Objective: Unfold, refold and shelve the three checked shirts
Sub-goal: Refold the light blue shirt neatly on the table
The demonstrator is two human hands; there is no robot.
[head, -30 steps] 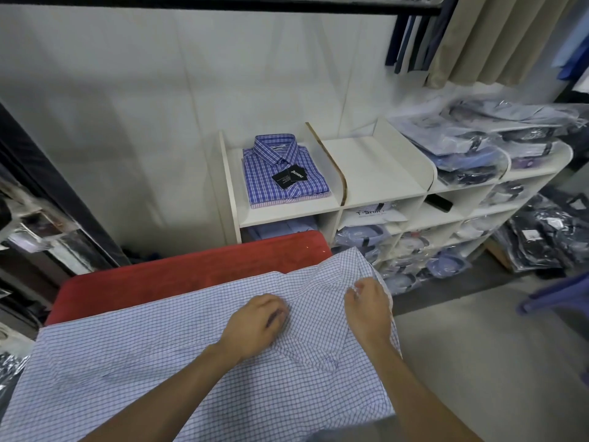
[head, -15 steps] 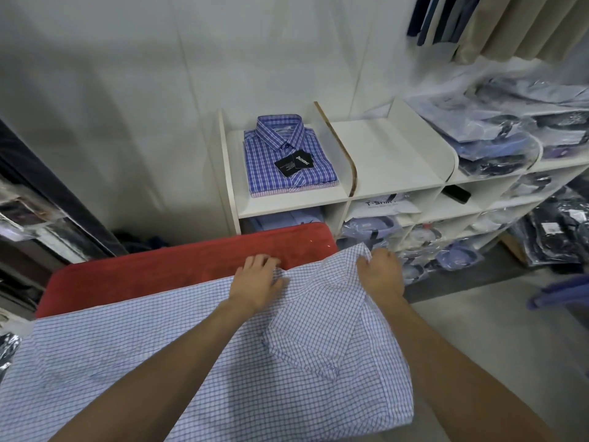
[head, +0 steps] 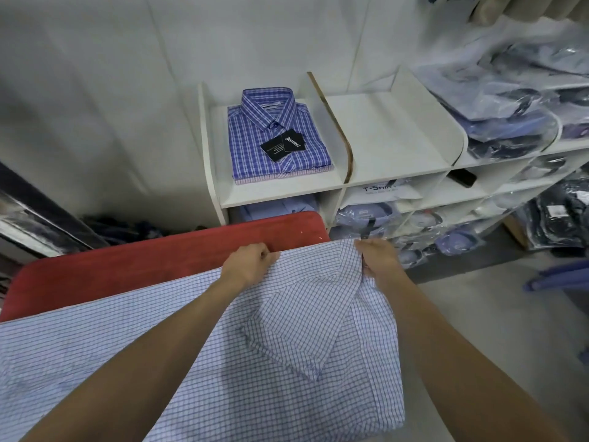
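The pale blue-and-white fine-checked cotton shirt lies spread on the red padded board, its long axis running left to right across our view, one flap folded into a point near the right end. Our left hand has fingers curled over the shirt's far edge, gripping it. Our right hand pinches the far right corner, fingers bunched round the cloth. Both hands sit on the same far hem, near each other; the bulk of the shirt trails away to our left, so the left hand is nearer the loose length.

We judge the fold is in hand and will turn on drawing that far edge toward us or across.

Beyond the board stands the white wooden cubby shelf. In its top left bay sits a folded darker blue checked shirt with a black tag, a pinkish one seemingly under it. The bay beside it holds nothing we can see. Bagged shirts fill the right.
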